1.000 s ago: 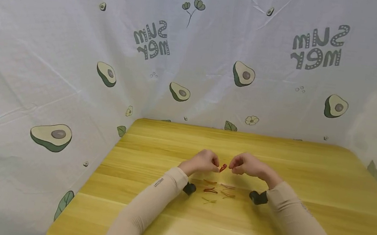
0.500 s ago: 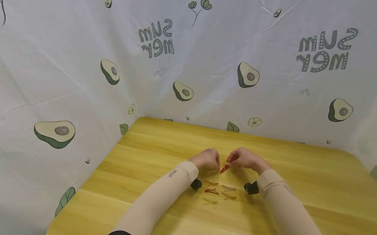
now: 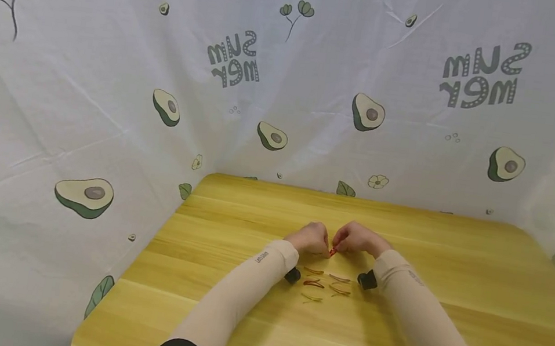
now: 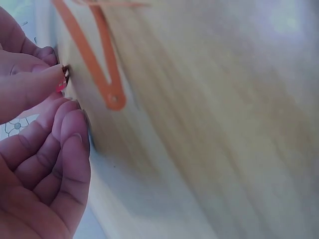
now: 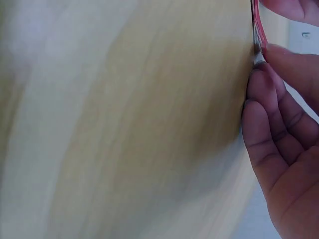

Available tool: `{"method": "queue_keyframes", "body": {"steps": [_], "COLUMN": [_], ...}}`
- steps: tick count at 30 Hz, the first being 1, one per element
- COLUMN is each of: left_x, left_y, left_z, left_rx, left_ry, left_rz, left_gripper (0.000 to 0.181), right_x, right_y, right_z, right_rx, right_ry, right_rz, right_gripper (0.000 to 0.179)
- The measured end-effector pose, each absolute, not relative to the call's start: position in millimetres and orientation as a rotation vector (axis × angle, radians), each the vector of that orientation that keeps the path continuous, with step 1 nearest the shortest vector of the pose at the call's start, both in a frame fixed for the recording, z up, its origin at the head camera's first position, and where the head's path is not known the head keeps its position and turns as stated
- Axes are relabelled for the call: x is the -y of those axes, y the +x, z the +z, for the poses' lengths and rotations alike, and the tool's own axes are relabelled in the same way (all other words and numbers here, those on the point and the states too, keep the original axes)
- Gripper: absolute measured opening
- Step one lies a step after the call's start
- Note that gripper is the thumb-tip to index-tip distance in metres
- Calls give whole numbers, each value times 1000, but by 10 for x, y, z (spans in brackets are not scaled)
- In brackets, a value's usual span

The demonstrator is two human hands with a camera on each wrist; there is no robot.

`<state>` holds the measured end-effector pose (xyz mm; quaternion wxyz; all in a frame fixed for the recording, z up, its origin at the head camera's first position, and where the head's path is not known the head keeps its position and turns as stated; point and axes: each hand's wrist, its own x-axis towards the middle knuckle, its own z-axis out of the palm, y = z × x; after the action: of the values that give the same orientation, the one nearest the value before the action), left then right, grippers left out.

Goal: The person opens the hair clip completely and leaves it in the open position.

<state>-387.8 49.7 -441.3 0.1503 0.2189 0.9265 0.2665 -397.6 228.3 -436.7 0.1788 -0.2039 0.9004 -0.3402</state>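
Note:
A small red snap hair clip (image 3: 332,251) is between my two hands, above the far middle of the table. My right hand (image 3: 357,238) pinches one end of it between thumb and fingertip; the right wrist view shows the red clip (image 5: 259,30) edge-on at those fingertips. My left hand (image 3: 312,238) pinches the other end, and its thumb (image 4: 37,84) covers most of the clip in the left wrist view. An orange hair clip (image 4: 97,55) lies on the table close to the left fingers.
Several more hair clips lie in two loose columns nearer me, among them a dark red clip (image 3: 314,283), a pinkish clip (image 3: 339,279) and a yellow clip (image 3: 312,298). The wooden table (image 3: 431,246) backs onto a printed cloth (image 3: 322,73).
My hands have drawn together around the red hair clip. The left hand has moved right to its lower end, and the right fingers have closed on its upper end. The other clips stay in place.

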Motion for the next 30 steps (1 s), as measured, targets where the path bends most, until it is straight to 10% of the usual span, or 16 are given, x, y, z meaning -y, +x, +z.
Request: {"method": "queue_keyframes", "body": {"steps": [30], "left_x": [-518], "left_y": [-3931], "left_z": [-4463], "left_rx": [-2672], "left_ry": [647], "left_rz": [693], "left_gripper": [26], "right_x": [-2288], "right_y": [-3907], "right_z": [-4425], "right_rx": [-2581], "right_ry": [-589], "right_rz": [-962], "right_gripper": [5]}}
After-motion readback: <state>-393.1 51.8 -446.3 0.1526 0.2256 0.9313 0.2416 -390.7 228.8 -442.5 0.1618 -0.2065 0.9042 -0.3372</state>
